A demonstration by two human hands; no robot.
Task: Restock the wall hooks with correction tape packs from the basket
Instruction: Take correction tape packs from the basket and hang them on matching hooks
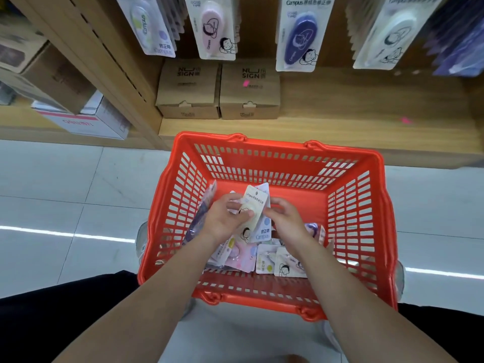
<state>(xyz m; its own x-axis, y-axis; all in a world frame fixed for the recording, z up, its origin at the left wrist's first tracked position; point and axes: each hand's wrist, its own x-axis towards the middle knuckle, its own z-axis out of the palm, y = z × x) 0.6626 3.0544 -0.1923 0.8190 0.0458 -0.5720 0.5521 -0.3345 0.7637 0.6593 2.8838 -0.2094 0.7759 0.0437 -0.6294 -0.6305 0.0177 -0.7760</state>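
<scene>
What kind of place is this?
Probably a stationery shop: carded correction tape packs hang in rows, brown cartons sit on a wooden shelf, and a red shopping basket holds more packs.

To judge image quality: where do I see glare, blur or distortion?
Head view: glare streaks on the glossy pale floor tiles; the wide lens bends the light wooden shelf; the hanging correction tape packs look blurred; the red plastic basket is sharper.
</scene>
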